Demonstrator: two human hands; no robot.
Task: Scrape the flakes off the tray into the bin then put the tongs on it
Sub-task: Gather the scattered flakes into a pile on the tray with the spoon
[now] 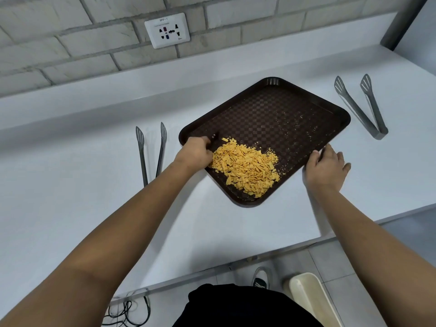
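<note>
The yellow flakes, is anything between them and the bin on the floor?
Nothing visible blocks them. The yellow flakes sit piled on the dark brown plastic tray on the white counter; the cream bin stands below the counter's edge.

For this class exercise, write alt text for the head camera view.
A person's left hand grips one edge of a brown tray holding a pile of yellow flakes, while the right hand rests on the opposite edge. Two tongs lie on the white counter.
</note>
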